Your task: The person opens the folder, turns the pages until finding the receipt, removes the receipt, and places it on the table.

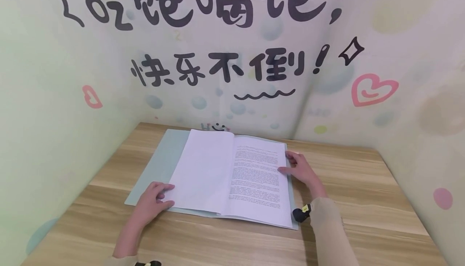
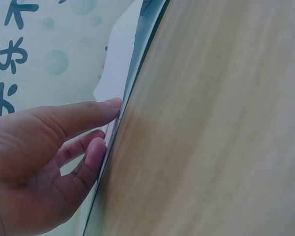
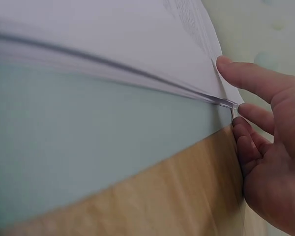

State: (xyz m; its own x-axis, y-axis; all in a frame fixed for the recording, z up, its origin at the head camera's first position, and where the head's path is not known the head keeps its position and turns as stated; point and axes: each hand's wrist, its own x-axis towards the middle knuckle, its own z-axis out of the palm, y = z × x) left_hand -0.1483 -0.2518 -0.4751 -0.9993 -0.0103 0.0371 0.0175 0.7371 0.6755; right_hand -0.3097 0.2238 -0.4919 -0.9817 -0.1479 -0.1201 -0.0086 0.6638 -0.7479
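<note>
A light-blue folder (image 1: pixel 156 169) lies spread open on the wooden table, holding white sheets. Its left page (image 1: pixel 203 169) is blank; the right page (image 1: pixel 256 181) carries dense printed text. At the lower left corner of the blank page, my left hand (image 1: pixel 150 201) rests its thumb and fingertips on the paper near the edge. On the other side, my right hand (image 1: pixel 299 171) lays its thumb on the printed page. Its other fingers (image 3: pixel 248 142) touch the right edge of the sheets and cover. Layered sheet edges (image 3: pixel 113 64) show above the cover in the right wrist view.
The wooden table (image 1: pixel 218 246) extends around the folder on all sides. Behind it stands a pale wall (image 1: pixel 203 104) with black lettering, bubbles and hearts. A black wrist device (image 1: pixel 301 213) with a yellow label sits by the right sleeve (image 1: pixel 328 225).
</note>
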